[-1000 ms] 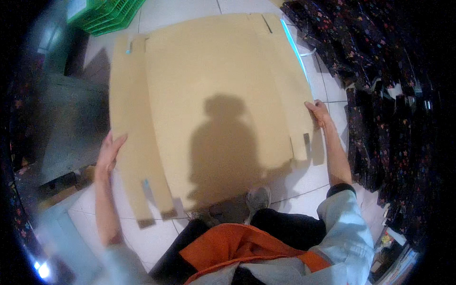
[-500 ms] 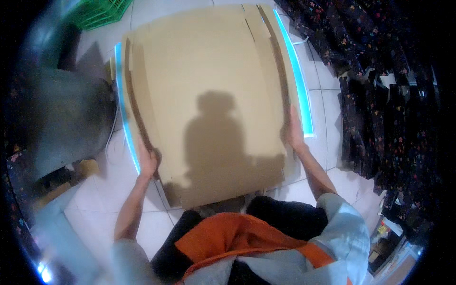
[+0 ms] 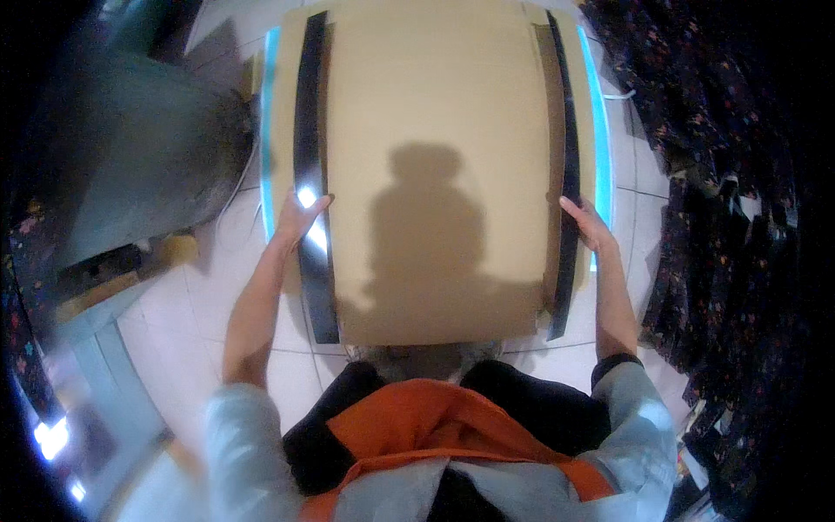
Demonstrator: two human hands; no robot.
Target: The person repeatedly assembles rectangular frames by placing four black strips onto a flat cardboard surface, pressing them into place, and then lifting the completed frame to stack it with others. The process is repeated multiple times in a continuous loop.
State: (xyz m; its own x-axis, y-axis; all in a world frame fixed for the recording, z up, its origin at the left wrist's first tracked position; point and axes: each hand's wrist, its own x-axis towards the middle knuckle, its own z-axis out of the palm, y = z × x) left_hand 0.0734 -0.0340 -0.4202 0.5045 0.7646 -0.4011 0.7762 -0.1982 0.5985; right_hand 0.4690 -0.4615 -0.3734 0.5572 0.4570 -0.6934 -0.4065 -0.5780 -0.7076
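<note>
The left hand (image 3: 298, 222) and right hand (image 3: 591, 228) grasp the dark sides (image 3: 312, 104) of the cardboard sheet (image 3: 444, 87) over the tiled floor (image 3: 637, 157), both sides apparently turned up, its near edge not yet folded.

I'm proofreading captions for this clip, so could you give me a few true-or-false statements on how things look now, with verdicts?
1. The left hand and the right hand hold opposite sides of the cardboard. True.
2. Both hands are on the same dark strip. False: one is at the left dark strip, the other at the right dark strip.
3. A shadow falls on the cardboard. True.
4. The apron is bright blue. False: it is orange.
5. The floor has pale tiles. True.
</note>
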